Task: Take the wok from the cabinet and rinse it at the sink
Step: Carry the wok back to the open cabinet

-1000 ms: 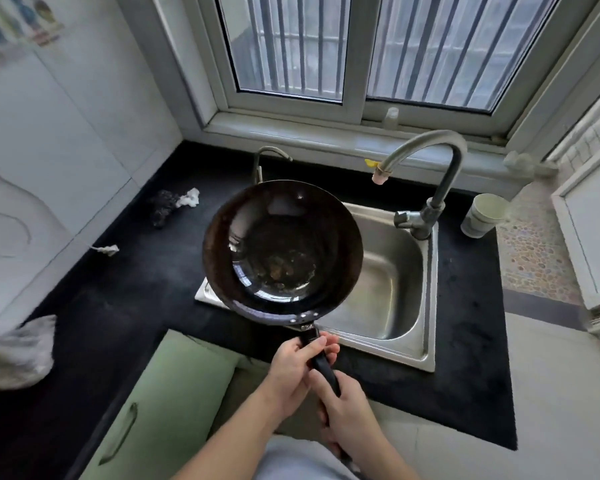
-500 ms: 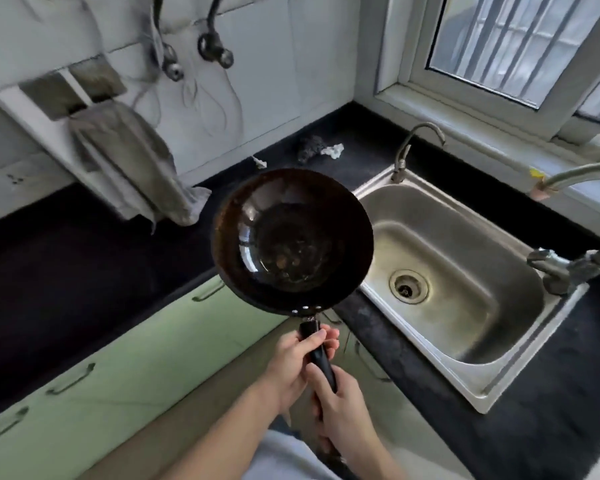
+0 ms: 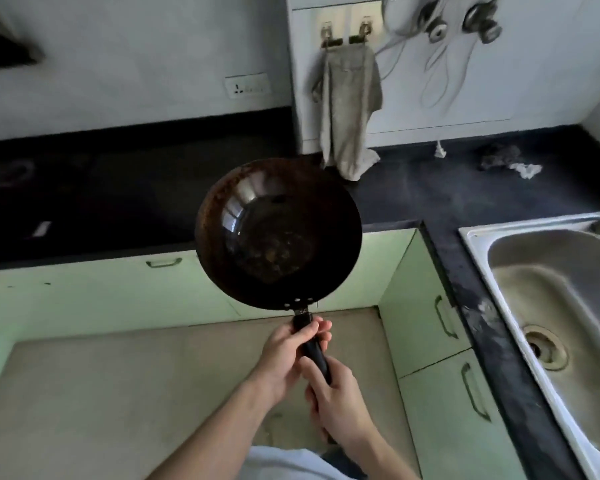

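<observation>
**Wok in both hands, off to the left of the sink**

I hold the wok [image 3: 278,233] out in front of me by its straight black handle [image 3: 314,351], bowl facing up toward me. My left hand [image 3: 284,351] is wrapped round the handle just below the rivets. My right hand [image 3: 336,400] grips it lower down, the two hands close together, one behind the other. The wok is round and deep, dark glossy metal with pale reflections on its far-left wall. The rim is rough and rust-brown, and a patch of brownish residue sits in the bottom.

It hangs in the air over the beige floor [image 3: 118,393], in the corner where two runs of pale green cabinet doors [image 3: 426,306] meet. Its far edge overlaps the lip of the black countertop [image 3: 430,192], which looks matte and speckled. Open floor lies to my left and under my arms.

The steel sink [image 3: 475,237] is well apart to the right, set into the counter. Its basin is dull and streaked with a tan film, with the drain ring [image 3: 544,348] in its floor. A limp grey towel [image 3: 347,109] hangs from wall clips beyond the wok, and a crumpled dark wad [image 3: 499,157] lies on the counter behind the sink.
</observation>
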The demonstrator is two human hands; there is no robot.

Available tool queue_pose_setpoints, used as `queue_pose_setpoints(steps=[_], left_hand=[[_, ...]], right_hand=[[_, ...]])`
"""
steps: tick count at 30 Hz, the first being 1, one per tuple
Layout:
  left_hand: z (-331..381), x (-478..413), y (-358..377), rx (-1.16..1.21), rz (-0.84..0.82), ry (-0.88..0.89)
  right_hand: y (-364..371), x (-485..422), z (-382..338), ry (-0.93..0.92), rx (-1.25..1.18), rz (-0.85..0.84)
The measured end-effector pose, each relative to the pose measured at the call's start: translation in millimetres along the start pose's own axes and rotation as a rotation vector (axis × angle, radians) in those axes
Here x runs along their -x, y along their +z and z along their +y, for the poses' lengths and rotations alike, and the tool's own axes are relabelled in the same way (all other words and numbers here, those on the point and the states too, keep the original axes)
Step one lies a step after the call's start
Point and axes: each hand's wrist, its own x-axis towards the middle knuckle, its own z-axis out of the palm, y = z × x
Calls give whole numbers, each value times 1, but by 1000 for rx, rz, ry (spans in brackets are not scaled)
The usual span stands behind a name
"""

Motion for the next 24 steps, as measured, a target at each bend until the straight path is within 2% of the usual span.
queue_pose_setpoints(steps=[14,24], left_hand=[[35,103,-226,247,174,111],[57,163,-340,465,355,258]], right_hand=[[208,50,8,61,207,-342],[324,55,10,52,385,-618]])
